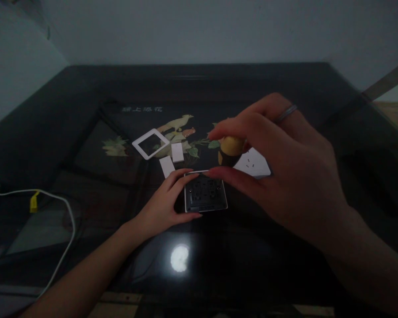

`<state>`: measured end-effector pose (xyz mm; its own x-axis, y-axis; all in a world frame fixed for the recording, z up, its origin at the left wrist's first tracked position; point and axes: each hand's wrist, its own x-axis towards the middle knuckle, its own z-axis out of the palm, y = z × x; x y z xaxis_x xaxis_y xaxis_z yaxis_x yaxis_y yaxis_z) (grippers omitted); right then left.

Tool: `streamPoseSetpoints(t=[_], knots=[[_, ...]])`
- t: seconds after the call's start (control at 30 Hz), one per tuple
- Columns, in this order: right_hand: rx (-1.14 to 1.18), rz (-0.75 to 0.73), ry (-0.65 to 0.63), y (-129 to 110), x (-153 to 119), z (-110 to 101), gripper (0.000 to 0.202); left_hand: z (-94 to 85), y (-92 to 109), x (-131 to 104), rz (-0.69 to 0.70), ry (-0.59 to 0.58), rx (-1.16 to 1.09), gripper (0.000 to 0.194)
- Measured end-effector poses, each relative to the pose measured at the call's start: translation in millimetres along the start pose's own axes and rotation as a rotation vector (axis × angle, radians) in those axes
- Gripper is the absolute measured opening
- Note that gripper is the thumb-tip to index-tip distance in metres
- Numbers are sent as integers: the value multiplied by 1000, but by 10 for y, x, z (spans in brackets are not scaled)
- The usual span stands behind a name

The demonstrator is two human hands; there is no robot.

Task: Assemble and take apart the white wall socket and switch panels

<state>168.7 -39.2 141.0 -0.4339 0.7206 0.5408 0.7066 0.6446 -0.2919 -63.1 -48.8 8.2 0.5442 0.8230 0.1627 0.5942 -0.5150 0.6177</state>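
My left hand grips a wall switch by its left side, fingers along the far edge and thumb at the near edge. The switch lies with its dark back facing up and a thin white rim around it. Above and to the right, much closer to the camera, is my right hand, a ring on one finger. Its thumb and index finger are apart with nothing visible between their tips. A yellow rounded patch shows behind its index finger; I cannot tell whether it is an object or part of the table's print.
A white square frame and two small white rectangular plates lie beyond my left hand. Partly behind my right hand is a white socket panel. A white cable with a yellow tag runs along the left of the glossy dark table.
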Motion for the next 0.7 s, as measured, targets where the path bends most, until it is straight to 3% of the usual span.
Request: streamPoseSetpoints(t=[0.2,0.27,0.47,0.6,0.7], knots=[[106,-12,-138,8,7,-67,46,0,3,6,-5,-15,-12,82],[148,-34,-149,21,6,-54,40,1,5,1,-6,-11,-10,82],[-35,-17,34,-2,12,36,19,2,-2,-19,-8,-8,-3,83],[69,40,-77,-4,5,-55,40,-11,1,-11,-20,-25,-13,80],[128,3,-113,14,2,-60,36,-5,2,-8,-16,-20,-5,81]])
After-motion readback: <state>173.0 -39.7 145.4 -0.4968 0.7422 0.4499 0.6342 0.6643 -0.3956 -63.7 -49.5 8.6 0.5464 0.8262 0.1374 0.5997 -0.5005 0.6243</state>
